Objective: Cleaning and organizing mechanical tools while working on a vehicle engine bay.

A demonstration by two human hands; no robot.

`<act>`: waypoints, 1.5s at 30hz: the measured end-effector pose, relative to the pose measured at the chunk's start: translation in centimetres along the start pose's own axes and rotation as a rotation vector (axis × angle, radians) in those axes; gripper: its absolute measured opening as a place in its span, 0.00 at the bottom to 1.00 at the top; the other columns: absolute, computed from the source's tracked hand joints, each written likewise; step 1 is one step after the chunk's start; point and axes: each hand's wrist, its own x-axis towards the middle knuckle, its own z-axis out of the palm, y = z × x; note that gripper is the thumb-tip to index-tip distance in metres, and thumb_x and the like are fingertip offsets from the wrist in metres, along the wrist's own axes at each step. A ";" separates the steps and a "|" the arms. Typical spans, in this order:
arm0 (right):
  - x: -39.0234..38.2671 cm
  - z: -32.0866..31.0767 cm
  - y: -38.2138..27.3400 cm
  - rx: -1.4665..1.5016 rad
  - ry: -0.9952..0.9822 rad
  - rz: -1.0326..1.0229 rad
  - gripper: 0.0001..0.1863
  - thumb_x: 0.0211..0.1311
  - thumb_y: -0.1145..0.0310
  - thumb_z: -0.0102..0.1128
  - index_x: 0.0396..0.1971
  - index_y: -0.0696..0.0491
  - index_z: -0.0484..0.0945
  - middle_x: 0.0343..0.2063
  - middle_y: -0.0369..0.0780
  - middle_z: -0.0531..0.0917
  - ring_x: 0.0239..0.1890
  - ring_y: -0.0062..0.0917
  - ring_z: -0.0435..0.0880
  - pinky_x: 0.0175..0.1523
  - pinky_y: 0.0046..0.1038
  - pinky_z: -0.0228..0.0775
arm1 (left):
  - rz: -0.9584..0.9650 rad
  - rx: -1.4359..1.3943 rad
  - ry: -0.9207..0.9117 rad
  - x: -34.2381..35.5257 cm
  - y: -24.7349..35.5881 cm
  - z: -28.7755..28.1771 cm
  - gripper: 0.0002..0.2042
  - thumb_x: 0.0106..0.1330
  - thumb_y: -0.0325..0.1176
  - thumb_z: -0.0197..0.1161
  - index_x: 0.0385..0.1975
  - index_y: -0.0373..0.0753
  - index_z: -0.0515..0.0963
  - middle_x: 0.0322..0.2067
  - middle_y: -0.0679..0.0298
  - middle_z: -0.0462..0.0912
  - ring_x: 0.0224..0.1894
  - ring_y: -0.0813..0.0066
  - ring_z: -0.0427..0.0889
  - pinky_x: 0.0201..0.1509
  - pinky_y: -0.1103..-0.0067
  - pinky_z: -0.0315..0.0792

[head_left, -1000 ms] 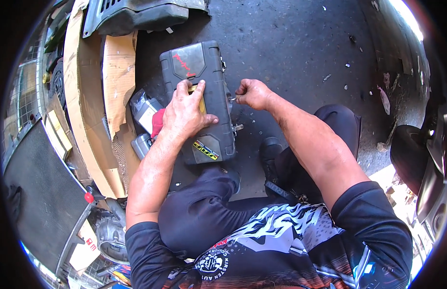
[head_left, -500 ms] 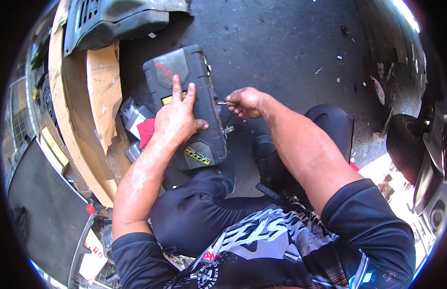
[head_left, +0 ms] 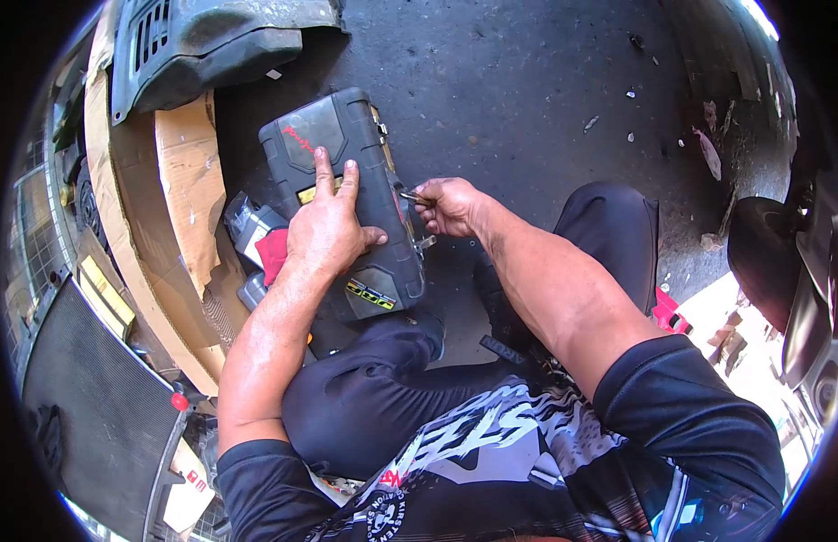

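A dark grey hard plastic case (head_left: pixel 303 134) lies on the floor left of centre, lid down, with red scrawl on top and a yellow-and-black label. Across its lid rests my left hand (head_left: pixel 327 230), fingers spread, palm down. At the case's right edge my right hand (head_left: pixel 451 208) pinches a small metal piece (head_left: pixel 409 196), whose tip meets the case's side near the middle; its exact kind is too small to make out. Closer to me on that same edge, a metal latch (head_left: pixel 425 243) sticks outward.
Left of the case are a red cloth (head_left: pixel 273 253), a plastic-wrapped item (head_left: pixel 247 221) and torn cardboard (head_left: pixel 189 181). A black moulded plastic panel (head_left: pixel 211 54) lies at the far left, a radiator-like mesh panel (head_left: pixel 94 397) nearer. My bent knee (head_left: pixel 609 217) is right of the case.
My right hand has turned slightly, and the metal piece now angles differently against the case's edge. My left hand stays on the lid. The whole view has shifted a little.
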 end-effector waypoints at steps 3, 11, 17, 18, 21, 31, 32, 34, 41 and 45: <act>0.0 0.3 0.1 0.041 -0.029 -0.041 0.04 0.67 0.67 0.50 0.31 0.49 0.72 0.20 0.33 0.73 0.19 0.18 0.69 0.24 0.24 0.63 | -0.011 -0.008 -0.007 -0.1 -0.2 -0.3 0.52 0.41 0.50 0.77 0.68 0.41 0.56 0.70 0.42 0.40 0.53 0.49 0.78 0.50 0.67 0.77; 0.4 2.7 -1.1 -0.344 0.253 -0.096 0.12 0.66 0.56 0.51 0.35 0.48 0.77 0.29 0.33 0.79 0.29 0.22 0.75 0.34 0.31 0.67 | -0.031 -0.055 -0.039 -0.5 -0.6 -0.5 0.51 0.42 0.50 0.76 0.69 0.48 0.55 0.71 0.46 0.36 0.50 0.48 0.80 0.50 0.64 0.78; 3.1 0.1 -3.8 -0.869 0.467 -0.697 0.22 0.55 0.62 0.58 0.51 0.54 0.75 0.48 0.47 0.80 0.52 0.37 0.78 0.55 0.37 0.69 | 0.004 -0.071 -0.018 0.0 0.4 0.0 0.51 0.42 0.49 0.76 0.69 0.48 0.55 0.71 0.46 0.36 0.51 0.48 0.79 0.50 0.64 0.77; 3.1 1.3 -5.7 -1.043 0.387 -0.847 0.26 0.53 0.64 0.59 0.53 0.55 0.73 0.52 0.49 0.77 0.57 0.40 0.73 0.60 0.36 0.65 | -0.005 -0.065 -0.016 -0.1 0.0 0.0 0.51 0.42 0.49 0.76 0.69 0.48 0.55 0.71 0.46 0.36 0.51 0.48 0.79 0.50 0.64 0.77; 2.2 4.7 -9.2 -1.408 0.249 -0.882 0.30 0.49 0.66 0.61 0.56 0.56 0.71 0.55 0.51 0.74 0.62 0.43 0.68 0.65 0.36 0.61 | -0.008 -0.046 0.018 -0.7 -0.9 0.1 0.53 0.39 0.50 0.78 0.68 0.45 0.57 0.70 0.42 0.39 0.48 0.44 0.80 0.50 0.64 0.77; 4.5 3.6 -11.0 -1.386 0.129 -0.743 0.33 0.47 0.74 0.63 0.57 0.60 0.64 0.53 0.52 0.75 0.60 0.40 0.72 0.63 0.33 0.65 | 0.030 -0.192 -0.034 -1.0 -1.3 -0.2 0.51 0.43 0.46 0.76 0.69 0.45 0.55 0.71 0.45 0.37 0.53 0.47 0.78 0.54 0.64 0.76; 4.9 4.0 -11.7 -1.372 0.119 -0.691 0.36 0.44 0.79 0.64 0.58 0.61 0.61 0.53 0.51 0.76 0.61 0.39 0.71 0.64 0.32 0.65 | 0.024 -0.206 -0.051 -1.0 -1.4 -0.4 0.50 0.43 0.45 0.77 0.69 0.44 0.55 0.71 0.45 0.38 0.52 0.49 0.78 0.53 0.64 0.76; 5.8 2.3 -12.6 -1.280 0.065 -0.638 0.35 0.45 0.81 0.64 0.57 0.62 0.62 0.52 0.50 0.76 0.57 0.35 0.74 0.59 0.31 0.69 | 0.031 -0.237 -0.035 -0.9 -0.9 -0.7 0.50 0.43 0.44 0.77 0.68 0.44 0.56 0.71 0.45 0.38 0.52 0.50 0.79 0.52 0.64 0.76; 6.6 3.1 -12.0 -0.994 -0.063 -0.437 0.31 0.44 0.83 0.62 0.53 0.60 0.66 0.45 0.44 0.77 0.45 0.29 0.78 0.47 0.26 0.72 | 0.061 -0.215 0.055 -1.3 -2.1 0.8 0.48 0.43 0.39 0.78 0.67 0.41 0.58 0.70 0.43 0.39 0.45 0.55 0.83 0.46 0.68 0.79; 7.4 1.3 -12.1 -0.869 -0.125 -0.487 0.26 0.45 0.82 0.61 0.49 0.59 0.69 0.40 0.42 0.78 0.40 0.27 0.77 0.41 0.24 0.71 | 0.073 -0.231 0.067 -1.3 -1.8 1.0 0.48 0.43 0.39 0.77 0.67 0.41 0.58 0.70 0.42 0.39 0.44 0.55 0.83 0.45 0.68 0.79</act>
